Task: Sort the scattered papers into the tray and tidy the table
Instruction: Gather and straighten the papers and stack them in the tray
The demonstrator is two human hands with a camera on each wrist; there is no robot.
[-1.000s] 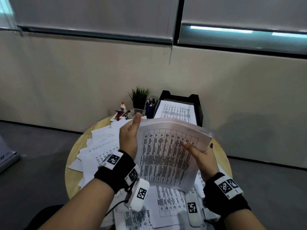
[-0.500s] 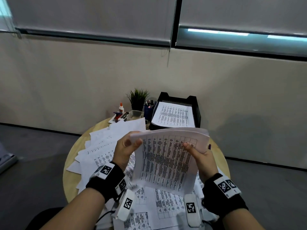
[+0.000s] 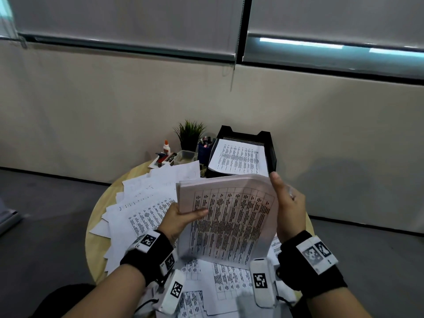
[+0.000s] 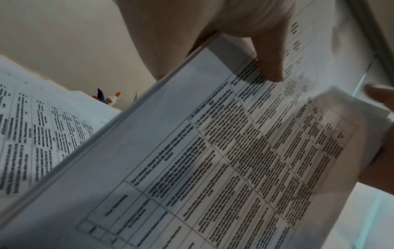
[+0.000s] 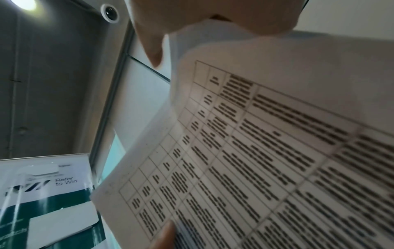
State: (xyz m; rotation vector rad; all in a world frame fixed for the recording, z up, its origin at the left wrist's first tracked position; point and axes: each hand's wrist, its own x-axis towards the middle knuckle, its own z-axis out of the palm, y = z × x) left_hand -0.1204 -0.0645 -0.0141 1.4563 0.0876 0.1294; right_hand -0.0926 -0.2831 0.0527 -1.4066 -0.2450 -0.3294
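Note:
I hold a stack of printed papers (image 3: 229, 216) upright above the round wooden table (image 3: 96, 235). My left hand (image 3: 183, 218) grips the stack's left edge, thumb (image 4: 270, 67) on the front sheet and fingers behind. The right hand (image 3: 288, 210) lies flat along the right edge with fingers straight up. The stack (image 5: 277, 151) fills the right wrist view. A black paper tray (image 3: 270, 143) stands at the table's far side with printed sheets (image 3: 238, 157) in it. Scattered papers (image 3: 142, 203) fan over the table's left half.
More printed sheets (image 3: 229, 278) lie under my wrists near the front edge. Left of the tray stand a pen cup (image 3: 205, 150), a potted plant (image 3: 190, 134), a clear box (image 3: 185, 156) and a glue bottle (image 3: 166, 146). A beige wall is close behind the table.
My left hand slid down from the stack's upper left edge and now grips it lower. The right hand went from pinching the stack to lying flat against its right edge.

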